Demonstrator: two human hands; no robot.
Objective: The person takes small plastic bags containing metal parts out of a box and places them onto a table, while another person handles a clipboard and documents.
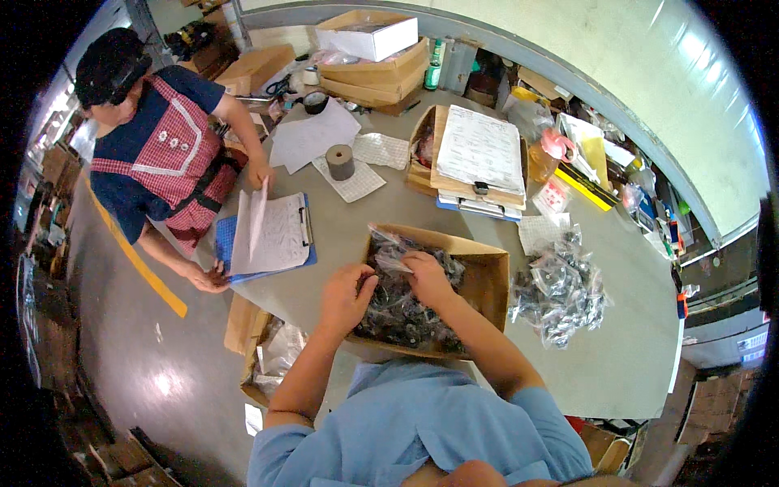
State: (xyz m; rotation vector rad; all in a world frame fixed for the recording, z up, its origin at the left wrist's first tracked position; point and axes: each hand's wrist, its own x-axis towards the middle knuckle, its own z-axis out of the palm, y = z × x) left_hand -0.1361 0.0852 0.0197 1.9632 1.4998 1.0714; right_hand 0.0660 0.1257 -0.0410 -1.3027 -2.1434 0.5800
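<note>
A cardboard box (490, 284) stands on the table right in front of me, filled with small black parts (406, 315). Inside its left side my left hand (349, 297) has its thumb and fingers curled together; what they hold, if anything, is too small to make out. My right hand (428, 278) pinches a clear plastic bag (391, 250) over the box's far left part. Outside the box, to the right, lies a pile of clear bags with dark parts (561, 290).
A co-worker (174, 146) at the left leafs through papers on a blue clipboard (311, 256). Beyond my box are a roll of tape (340, 162), a stack of clipboards (480, 154) and cartons (373, 77). An open carton (258, 357) sits below the table's left edge.
</note>
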